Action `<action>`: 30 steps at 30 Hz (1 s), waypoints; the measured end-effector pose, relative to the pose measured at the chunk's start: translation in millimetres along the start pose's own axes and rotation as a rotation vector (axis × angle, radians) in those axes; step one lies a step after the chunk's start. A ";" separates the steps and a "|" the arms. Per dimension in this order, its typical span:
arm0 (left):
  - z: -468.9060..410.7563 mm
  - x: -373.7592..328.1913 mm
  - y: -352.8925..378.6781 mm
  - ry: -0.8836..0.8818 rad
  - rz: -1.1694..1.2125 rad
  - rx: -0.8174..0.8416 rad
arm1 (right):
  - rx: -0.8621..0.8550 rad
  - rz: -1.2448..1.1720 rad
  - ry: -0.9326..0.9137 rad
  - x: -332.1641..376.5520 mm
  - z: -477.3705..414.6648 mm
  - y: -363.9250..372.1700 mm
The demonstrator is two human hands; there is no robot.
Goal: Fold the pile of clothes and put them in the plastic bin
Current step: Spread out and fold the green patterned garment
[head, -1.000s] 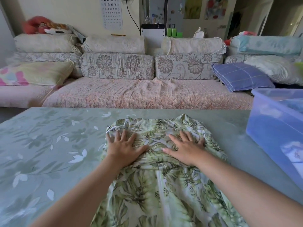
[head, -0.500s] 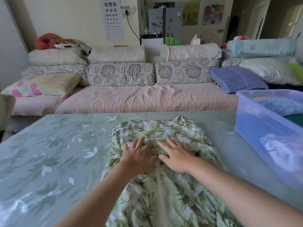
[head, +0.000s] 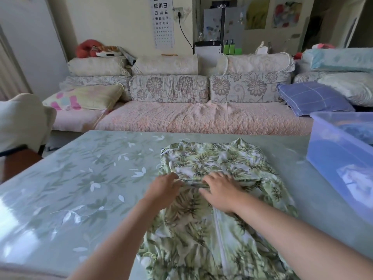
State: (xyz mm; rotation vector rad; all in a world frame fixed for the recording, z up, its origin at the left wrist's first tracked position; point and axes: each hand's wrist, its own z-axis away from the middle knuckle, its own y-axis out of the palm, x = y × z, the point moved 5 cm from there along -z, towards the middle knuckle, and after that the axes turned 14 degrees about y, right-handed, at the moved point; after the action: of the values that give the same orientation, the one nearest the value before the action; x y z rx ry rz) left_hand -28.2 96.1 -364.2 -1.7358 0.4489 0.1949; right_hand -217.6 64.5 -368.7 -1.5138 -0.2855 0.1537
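A green leaf-print garment (head: 214, 158) lies on the table (head: 80, 188), its far part folded back over the rest, which runs toward me between my forearms. My left hand (head: 163, 188) and my right hand (head: 220, 190) sit side by side at the near edge of that fold. The fingers of both curl onto the folded cloth and grip it. The translucent blue plastic bin (head: 333, 158) stands on the table at the right, with blue cloth showing inside.
A sofa (head: 201, 118) with several cushions runs behind the table's far edge. At the left edge stands a chair draped in cream cloth (head: 22, 118). The glossy leaf-patterned tabletop stretches out left of the garment.
Both hands slid back toward me and closer together, from pressing flat on the far part of the garment to curling at the fold's near edge. My view rose.
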 end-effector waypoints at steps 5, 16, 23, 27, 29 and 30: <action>-24.0 30.3 -12.5 -0.294 0.040 -0.196 | -0.073 -0.032 -0.065 32.9 -24.0 -11.4; -64.6 57.0 2.1 -0.530 0.176 -0.001 | 0.176 0.029 0.060 37.9 -71.9 29.3; -88.4 21.1 2.3 -0.254 0.475 -0.014 | 0.006 -0.316 0.065 21.5 -66.9 3.5; -99.2 -30.8 8.1 -0.045 0.676 0.053 | -0.135 -0.653 0.164 -10.2 -61.8 -29.7; -97.4 -58.4 25.9 -0.014 0.730 0.264 | -0.074 -0.756 0.247 -27.7 -61.8 -31.9; -95.9 -67.0 37.5 -0.003 0.712 0.369 | -0.045 -0.774 0.276 -36.4 -60.1 -31.2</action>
State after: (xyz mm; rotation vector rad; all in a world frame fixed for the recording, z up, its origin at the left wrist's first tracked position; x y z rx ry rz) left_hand -115.1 10.1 -352.5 -1.1595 1.0242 0.5821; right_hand -238.0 -5.0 -342.8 -1.3517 -0.6295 -0.6717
